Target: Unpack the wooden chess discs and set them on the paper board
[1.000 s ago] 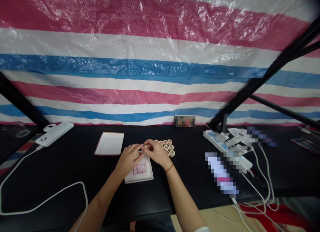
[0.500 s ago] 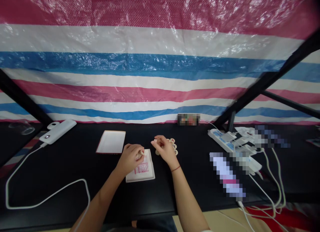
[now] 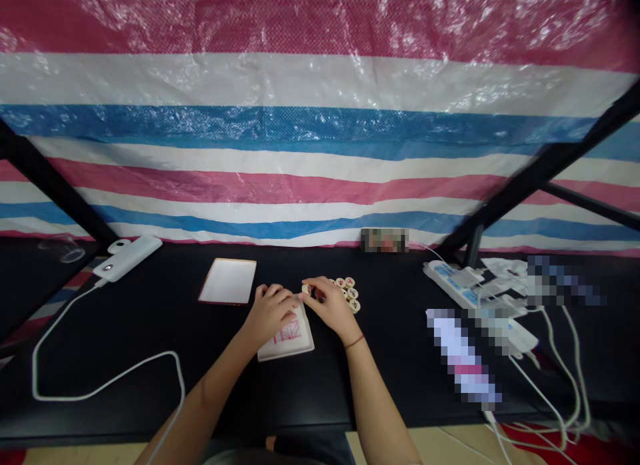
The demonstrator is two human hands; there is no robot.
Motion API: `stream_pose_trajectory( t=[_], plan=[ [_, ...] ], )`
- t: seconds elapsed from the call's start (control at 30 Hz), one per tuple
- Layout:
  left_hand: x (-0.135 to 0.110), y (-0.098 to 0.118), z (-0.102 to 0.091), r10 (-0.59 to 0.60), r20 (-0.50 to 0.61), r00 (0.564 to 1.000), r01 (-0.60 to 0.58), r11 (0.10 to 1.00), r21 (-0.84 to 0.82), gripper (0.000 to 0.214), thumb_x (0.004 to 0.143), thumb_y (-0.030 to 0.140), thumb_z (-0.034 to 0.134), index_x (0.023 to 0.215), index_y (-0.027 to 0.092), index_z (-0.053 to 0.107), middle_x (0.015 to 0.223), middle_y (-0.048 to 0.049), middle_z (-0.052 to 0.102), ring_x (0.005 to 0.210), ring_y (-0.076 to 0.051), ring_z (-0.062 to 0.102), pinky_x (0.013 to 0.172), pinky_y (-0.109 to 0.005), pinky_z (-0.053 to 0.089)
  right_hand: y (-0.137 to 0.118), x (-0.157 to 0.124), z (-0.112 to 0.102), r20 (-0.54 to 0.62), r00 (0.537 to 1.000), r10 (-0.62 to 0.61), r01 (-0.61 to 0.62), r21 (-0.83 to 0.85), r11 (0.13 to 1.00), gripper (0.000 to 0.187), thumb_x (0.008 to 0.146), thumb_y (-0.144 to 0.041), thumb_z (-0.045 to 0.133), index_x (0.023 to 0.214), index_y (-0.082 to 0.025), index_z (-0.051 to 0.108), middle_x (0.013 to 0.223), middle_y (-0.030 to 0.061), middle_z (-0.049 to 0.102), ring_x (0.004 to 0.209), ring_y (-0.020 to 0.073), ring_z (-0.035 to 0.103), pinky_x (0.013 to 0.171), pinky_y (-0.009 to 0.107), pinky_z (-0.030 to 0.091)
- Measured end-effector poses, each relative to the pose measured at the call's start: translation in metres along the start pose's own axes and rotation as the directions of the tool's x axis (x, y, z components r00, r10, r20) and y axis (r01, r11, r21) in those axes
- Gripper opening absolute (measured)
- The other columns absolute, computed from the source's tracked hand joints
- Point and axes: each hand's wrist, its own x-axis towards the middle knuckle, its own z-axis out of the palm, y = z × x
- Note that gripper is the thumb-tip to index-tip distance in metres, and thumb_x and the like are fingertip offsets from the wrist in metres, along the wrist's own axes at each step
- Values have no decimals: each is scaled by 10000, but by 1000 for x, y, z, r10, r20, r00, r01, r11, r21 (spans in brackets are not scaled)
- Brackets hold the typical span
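My right hand point(image 3: 330, 308) pinches a round Chinese chess piece point(image 3: 307, 289) between thumb and fingers, just above the far right corner of a shallow white box point(image 3: 287, 350). A pink line drawing covers the bottom of this box. Over its far left part my left hand point(image 3: 270, 316) is bent down, fingers curled; whatever lies beneath them is hidden. Several more pale wooden chess pieces point(image 3: 353, 294) with red or dark characters lie flat on the black table, right beside and partly behind my right hand.
A white-lined box lid point(image 3: 229, 281) lies at the back left. Farther left stands a white device point(image 3: 131, 259) with a long cable. On the right are a power strip point(image 3: 450, 286) with plugs and cords, and a blurred-out phone-like object point(image 3: 463, 355). A striped sheet point(image 3: 320, 185) hangs behind.
My left hand has turned down over the box, and the red-marked piece that showed in its fingers is out of sight. My right hand now shows a piece at its fingertips, closer to the box.
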Motion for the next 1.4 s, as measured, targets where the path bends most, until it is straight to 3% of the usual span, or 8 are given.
stream_pose_trajectory(
  t=[0.37,0.43,0.63,0.9,1.1,1.23,1.33,1.4],
  plan=[
    [6,0,-3,-43,15,999,42,999,13,67,885,266,577,881,235,637,1059,-18,677,1048,-226,528,873,-418,318,7,-1,2,-6,1000,22,-23,-15,1000,232,813,-303,666,1020,-197,655,898,54,659,698,162,562,684,302,464],
    [5,-1,-1,-70,25,997,69,997,23,89,857,265,611,934,226,636,1111,-42,648,1057,-233,535,868,-402,352,5,-2,3,13,1000,-13,13,-43,999,189,786,-235,671,969,-200,638,909,45,666,774,180,576,754,322,455],
    [3,-9,0,-112,117,987,110,994,20,445,863,320,600,1280,187,517,1165,-93,624,1049,-257,567,855,-385,436,-4,-4,14,166,978,-126,154,-170,973,112,772,-144,670,851,-209,626,913,34,668,943,211,564,896,360,395],
    [2,-11,-5,-130,214,968,125,991,41,420,918,325,514,1316,190,507,1209,-93,614,1075,-245,565,839,-352,456,2,-4,21,184,976,-117,172,-322,931,129,775,-110,645,877,-190,650,916,49,635,901,217,532,877,361,397],
    [4,-11,-4,-122,212,970,112,992,59,382,902,375,540,1253,224,537,1140,-73,635,1020,-235,573,795,-331,443,0,-4,28,139,985,-98,141,-348,927,158,759,-70,591,849,-191,637,896,55,622,853,216,521,824,348,409],
    [9,-5,-3,-151,182,972,131,985,115,434,875,439,579,1240,207,545,1107,-83,643,989,-250,586,769,-336,428,6,-3,12,75,991,-113,128,-225,966,170,771,-100,568,899,-198,622,945,48,632,899,214,533,852,345,409],
    [15,-1,0,-142,182,973,117,983,142,368,876,378,594,1201,208,571,1060,-76,650,961,-250,589,747,-338,421,16,-1,-8,-87,996,10,-31,-246,969,135,804,-144,536,904,-185,617,937,54,642,878,207,539,837,326,405],
    [18,0,2,-118,185,976,92,986,142,273,884,313,586,1140,221,602,1016,-62,655,939,-240,590,734,-334,417,20,2,-18,-130,986,104,-142,-331,933,137,827,-183,523,916,-178,628,934,61,652,857,205,542,819,312,400]
  ],
)
